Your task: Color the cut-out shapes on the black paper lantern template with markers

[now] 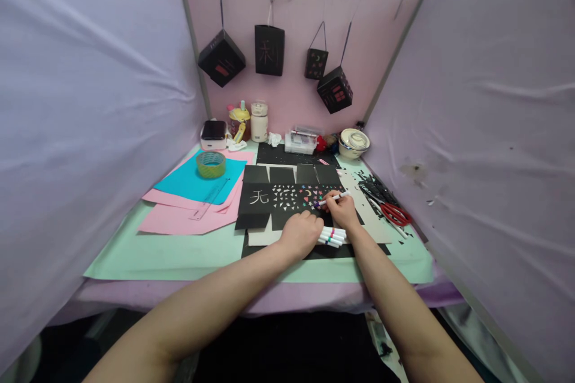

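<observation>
A black paper sheet (287, 218) with cut flaps lies in front of me, bearing a white character, rows of small pale shapes and, at right, coloured stars, hearts and a moon. My right hand (342, 209) is closed around a white marker (345, 194), its purple tip at the coloured shapes. Lower on the sheet, my left hand (303, 233) is closed on a bundle of white markers (333, 237) with coloured bands, which stick out to its right.
Pink paper (175, 219), blue paper (184, 182), tape (211, 164) and a ruler (210, 198) lie left. Red-handled scissors (395, 214) and black scraps are right. Behind stand a bottle (259, 122), plastic box (300, 143) and bowl (354, 143); black boxes (269, 51) hang above.
</observation>
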Demonstrator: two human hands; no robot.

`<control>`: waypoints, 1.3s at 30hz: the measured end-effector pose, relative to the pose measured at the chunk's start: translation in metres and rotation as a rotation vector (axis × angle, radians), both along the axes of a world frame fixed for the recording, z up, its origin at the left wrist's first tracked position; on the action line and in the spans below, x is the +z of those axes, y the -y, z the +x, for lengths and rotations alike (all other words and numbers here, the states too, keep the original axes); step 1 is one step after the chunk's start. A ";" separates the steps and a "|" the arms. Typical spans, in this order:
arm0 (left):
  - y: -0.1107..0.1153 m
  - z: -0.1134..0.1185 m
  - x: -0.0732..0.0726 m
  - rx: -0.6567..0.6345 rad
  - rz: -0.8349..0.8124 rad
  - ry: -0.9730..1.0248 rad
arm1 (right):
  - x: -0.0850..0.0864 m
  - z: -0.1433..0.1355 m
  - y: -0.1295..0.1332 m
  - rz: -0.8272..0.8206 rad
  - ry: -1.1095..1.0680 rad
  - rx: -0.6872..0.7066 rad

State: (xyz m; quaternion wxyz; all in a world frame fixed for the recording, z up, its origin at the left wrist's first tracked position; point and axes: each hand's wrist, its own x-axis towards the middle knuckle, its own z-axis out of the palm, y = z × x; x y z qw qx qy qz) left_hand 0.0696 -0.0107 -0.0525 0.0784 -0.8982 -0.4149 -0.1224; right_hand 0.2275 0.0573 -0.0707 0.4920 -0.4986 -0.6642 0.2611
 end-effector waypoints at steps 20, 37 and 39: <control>0.000 0.000 0.000 -0.001 0.005 0.010 | -0.001 0.000 0.000 -0.007 0.001 0.039; 0.000 0.000 0.000 0.002 0.001 0.010 | 0.001 0.001 0.002 0.013 0.077 -0.003; 0.000 0.000 0.001 0.003 -0.006 0.008 | 0.001 0.001 0.002 0.017 0.077 -0.009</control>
